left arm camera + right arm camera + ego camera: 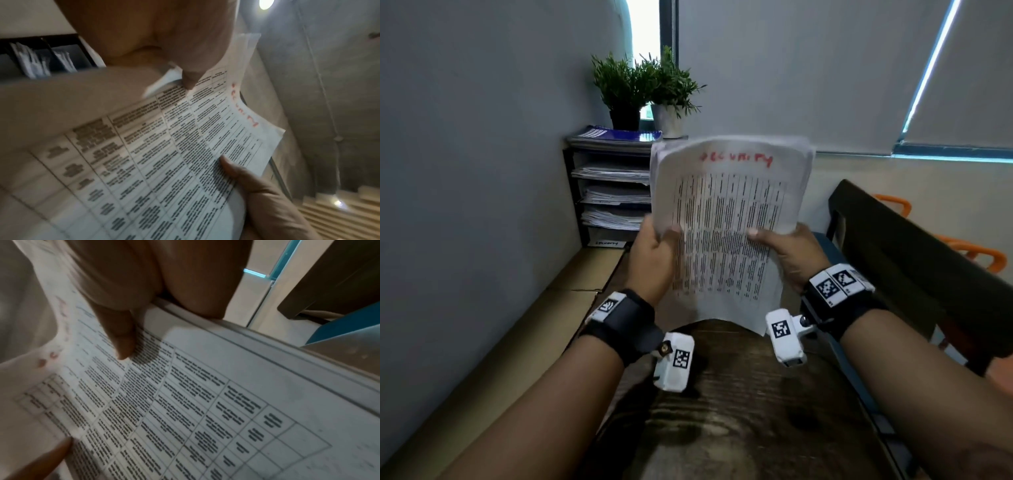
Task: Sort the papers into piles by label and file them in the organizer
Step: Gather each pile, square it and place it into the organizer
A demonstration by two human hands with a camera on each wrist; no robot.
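A stack of printed papers [726,233] with a red handwritten label at its top edge is held upright above the dark wooden desk [739,411]. My left hand [654,246] grips the stack's left edge, thumb on the front. My right hand [784,250] grips the right edge, thumb on the printed table. The wrist views show the papers [164,154] [185,402] close up, with my left hand [174,53] and my right hand [127,305] pinching them. The black tiered organizer [609,195] stands behind and left of the stack, its trays holding papers. The lowest tray bears a small white label.
Two potted plants [647,89] and a blue-covered booklet [619,134] sit on top of the organizer. A grey wall runs along the left. A dark chair back [914,253] stands at the right, with orange chairs [969,253] beyond it.
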